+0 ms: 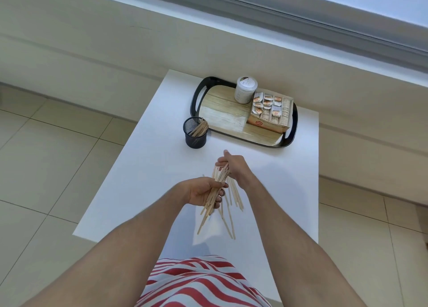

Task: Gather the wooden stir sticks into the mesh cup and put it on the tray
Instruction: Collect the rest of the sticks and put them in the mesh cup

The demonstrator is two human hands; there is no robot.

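A bundle of wooden stir sticks [215, 197] hangs over the middle of the white table [143, 167]. My left hand [201, 191] grips the bundle from the left around its middle. My right hand [234, 165] holds the sticks' upper ends from the far side. The lower ends splay out towards me. A black mesh cup [195, 133] stands farther back, just left of the tray, with several sticks leaning inside it. The black-rimmed tray [222, 119] with a wood-pattern bottom lies at the table's far right.
On the tray stand a white lidded jar [245, 90] and a cardboard box of sachets [269, 112]; the tray's left half is bare. The table's left edge drops to a tiled floor. A red-and-white striped garment [199, 281] fills the bottom of the view.
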